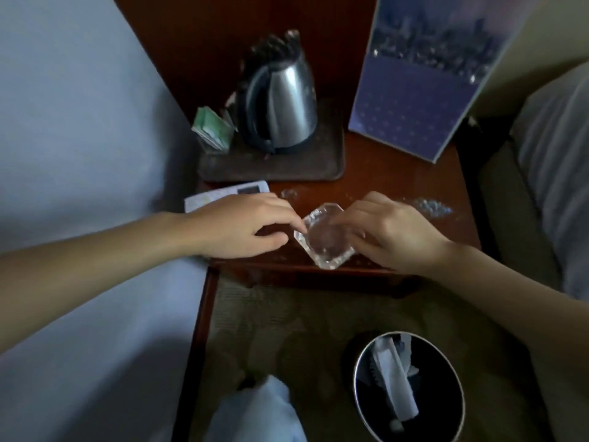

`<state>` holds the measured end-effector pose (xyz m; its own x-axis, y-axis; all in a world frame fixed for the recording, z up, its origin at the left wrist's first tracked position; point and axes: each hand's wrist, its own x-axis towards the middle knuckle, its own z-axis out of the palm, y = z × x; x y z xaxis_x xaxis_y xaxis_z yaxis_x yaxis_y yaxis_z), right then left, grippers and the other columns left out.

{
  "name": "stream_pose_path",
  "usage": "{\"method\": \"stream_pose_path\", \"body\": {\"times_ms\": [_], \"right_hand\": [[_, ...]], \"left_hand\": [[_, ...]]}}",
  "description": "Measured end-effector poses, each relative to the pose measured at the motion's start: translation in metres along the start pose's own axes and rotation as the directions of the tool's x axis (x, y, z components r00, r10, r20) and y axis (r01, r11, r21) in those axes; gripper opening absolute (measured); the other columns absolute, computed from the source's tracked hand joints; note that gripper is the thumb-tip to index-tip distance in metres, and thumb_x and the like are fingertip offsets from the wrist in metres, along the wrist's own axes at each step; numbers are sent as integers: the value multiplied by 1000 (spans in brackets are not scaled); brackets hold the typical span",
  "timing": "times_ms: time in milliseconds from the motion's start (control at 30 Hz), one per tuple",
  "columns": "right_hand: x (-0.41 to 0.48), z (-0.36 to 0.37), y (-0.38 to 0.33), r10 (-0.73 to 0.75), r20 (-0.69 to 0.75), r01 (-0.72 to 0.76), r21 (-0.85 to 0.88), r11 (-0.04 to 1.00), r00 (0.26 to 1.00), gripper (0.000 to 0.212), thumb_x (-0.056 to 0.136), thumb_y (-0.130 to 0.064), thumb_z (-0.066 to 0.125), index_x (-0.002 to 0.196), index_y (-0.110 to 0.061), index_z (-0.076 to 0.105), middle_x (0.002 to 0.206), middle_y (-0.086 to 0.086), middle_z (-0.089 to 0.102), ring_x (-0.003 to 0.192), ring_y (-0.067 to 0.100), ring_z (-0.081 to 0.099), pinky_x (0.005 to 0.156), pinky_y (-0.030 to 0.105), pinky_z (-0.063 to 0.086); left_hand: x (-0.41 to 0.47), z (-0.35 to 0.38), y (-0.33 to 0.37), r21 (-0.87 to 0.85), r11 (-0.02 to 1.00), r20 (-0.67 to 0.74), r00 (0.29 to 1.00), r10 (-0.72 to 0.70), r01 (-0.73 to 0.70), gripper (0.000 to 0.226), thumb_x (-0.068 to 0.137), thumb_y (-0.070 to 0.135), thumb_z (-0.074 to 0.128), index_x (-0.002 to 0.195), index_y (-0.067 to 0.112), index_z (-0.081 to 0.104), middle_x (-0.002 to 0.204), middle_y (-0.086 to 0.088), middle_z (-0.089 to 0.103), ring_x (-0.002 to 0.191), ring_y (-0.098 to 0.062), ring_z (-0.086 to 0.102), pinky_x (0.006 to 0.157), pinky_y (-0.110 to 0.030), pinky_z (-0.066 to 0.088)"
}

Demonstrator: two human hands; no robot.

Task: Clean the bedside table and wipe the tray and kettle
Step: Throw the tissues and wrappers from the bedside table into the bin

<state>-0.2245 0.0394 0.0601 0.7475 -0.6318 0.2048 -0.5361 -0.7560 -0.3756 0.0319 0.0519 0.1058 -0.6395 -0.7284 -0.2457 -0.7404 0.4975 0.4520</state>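
Ashtray: a clear glass ashtray (pixel 325 237) sits at the near edge of the counter (pixel 398 173), between both hands, probably so it can be lifted off before wiping.
Right hand: the right hand (pixel 395 231) holds the ashtray's right side, with its fingers (pixel 357 215) curled over the rim.
Left hand: the left hand (pixel 242 224) reaches in from the left with loosely extended fingers. One fingertip touches the ashtray's left rim, seemingly to steady it, and nothing is gripped.
Counter: dark wood, with pale crumbs (pixel 432 205) scattered to the right of the hands and a smaller patch just beyond them, so the wiping looks undone.
Tray and kettle: a brown tray (pixel 271 169) lies at the far left and a steel kettle (pixel 287 103) stands on it, both well clear of the hands.
Remote: a white remote (pixel 223 194) lies at the left edge, partly under the left hand.
Bin: a round bin (pixel 446 409) stands on the floor near the counter, handy for tipping waste into.
Cloth: a white cloth (pixel 258 413) lies at the near edge of view, unheld.
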Motion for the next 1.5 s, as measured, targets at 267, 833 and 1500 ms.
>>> {"method": "stream_pose_path", "body": {"times_ms": [267, 833, 1500], "right_hand": [[152, -18, 9, -126, -43, 127, 30, 991, 991, 29, 91, -22, 47, 112, -12, 64, 102, 5, 65, 90, 26, 59, 73, 37, 52], [357, -38, 47, 125, -29, -119, 162, 980, 992, 28, 88, -27, 46, 105, -15, 65, 94, -6, 63, 86, 15, 53, 73, 28, 46], [278, 5, 2, 901, -181, -757, 494, 429, 393, 100, 59, -33, 83, 137, -14, 24, 137, 12, 22, 125, 28, 22, 98, 30, 22]], "left_hand": [[1, -102, -126, 54, 998, -317, 948, -19, 38, 34, 88, 38, 45, 106, 19, 66, 108, 3, 64, 104, -10, 53, 83, -39, 51], [171, -133, -327, -193, 935, 90, 954, -286, 299, 26, 82, 51, 53, 87, 26, 50, 110, -9, 59, 85, -10, 53, 80, -31, 44], [125, -144, -289, -460, 849, -305, 852, -426, 260, 24, 83, 18, 70, 104, 7, 64, 98, -6, 66, 88, -18, 62, 80, -35, 49]]}}
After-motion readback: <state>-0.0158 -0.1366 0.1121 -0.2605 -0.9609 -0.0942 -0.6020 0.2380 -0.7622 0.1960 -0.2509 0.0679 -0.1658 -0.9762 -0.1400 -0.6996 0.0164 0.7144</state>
